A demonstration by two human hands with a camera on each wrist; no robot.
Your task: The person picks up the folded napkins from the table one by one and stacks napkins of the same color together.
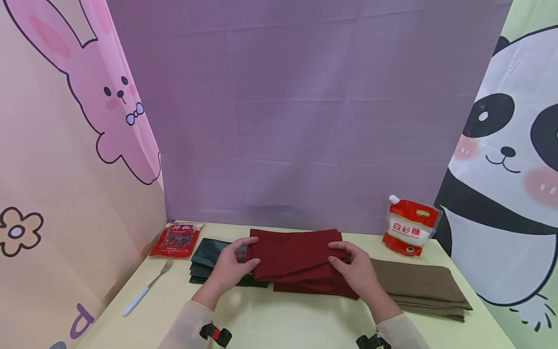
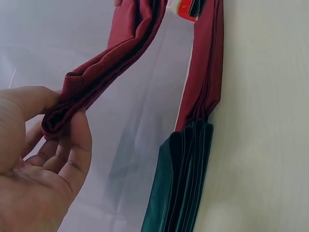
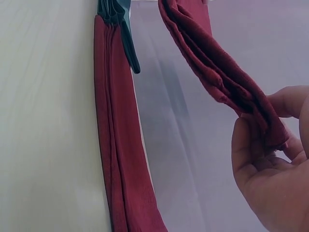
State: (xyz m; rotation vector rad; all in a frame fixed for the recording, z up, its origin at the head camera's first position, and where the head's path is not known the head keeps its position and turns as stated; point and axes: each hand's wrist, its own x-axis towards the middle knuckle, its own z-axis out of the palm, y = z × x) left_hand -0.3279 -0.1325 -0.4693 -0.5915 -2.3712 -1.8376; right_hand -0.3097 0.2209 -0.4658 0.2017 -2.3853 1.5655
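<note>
Between both hands hangs a folded dark red cloth point(image 1: 294, 252), its layers showing along the edge in the wrist views. My left hand point(image 1: 228, 267) pinches one end, thumb on the near side and fingers behind. The other end is pinched the same way by my right hand point(image 1: 358, 271). Under it, a second folded red cloth point(image 3: 123, 125) lies on the table, with a gap between the two in both wrist views. A stack of folded dark green cloth point(image 2: 178, 179) sits at the left, partly hidden by my left hand and the red cloth in the head view.
Folded brown cloths point(image 1: 418, 281) are stacked on the right side of the pale table point(image 1: 279, 325). A red-and-white spouted bag point(image 1: 410, 227) stands behind them. At the left are a red packet point(image 1: 176, 239) and a fork point(image 1: 148, 288) with a light-coloured handle. A purple curtain point(image 1: 296, 121) closes off the back.
</note>
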